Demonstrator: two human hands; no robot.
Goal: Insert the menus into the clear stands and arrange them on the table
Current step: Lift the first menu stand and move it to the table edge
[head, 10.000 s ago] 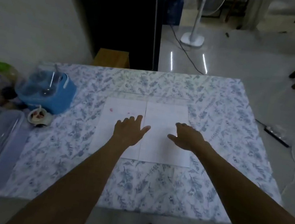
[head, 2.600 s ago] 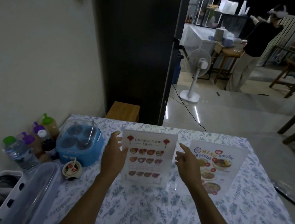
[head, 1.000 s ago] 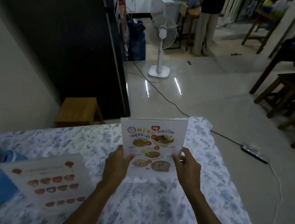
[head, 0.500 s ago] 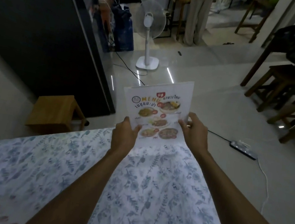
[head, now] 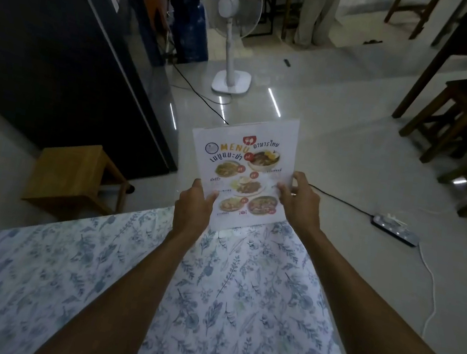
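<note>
The clear stand [head: 244, 175] holds one sheet, the Thai food menu [head: 243, 163], printed side toward the person; the stand's plastic is so transparent that its edges can hardly be told from the paper. The menu is white, with "MENU" in orange, Thai lettering beside and under it, a round blue emblem at its upper left, and five photographed dishes with red round labels.

The left hand [head: 193, 210] pinches the lower left edge, thumb on the front face, the other fingers behind. The right hand [head: 301, 201] clamps the right edge the same way, thumb across the print.

The stand is upright, slightly tilted, its foot at the far edge of the table [head: 239, 297], just below both thumbs. The floral tablecloth [head: 31, 283] runs from the wrists toward the person.

Beyond the fingertips stand a white pedestal fan [head: 234, 42], a wooden stool [head: 76, 175] and a power strip [head: 396, 229].
</note>
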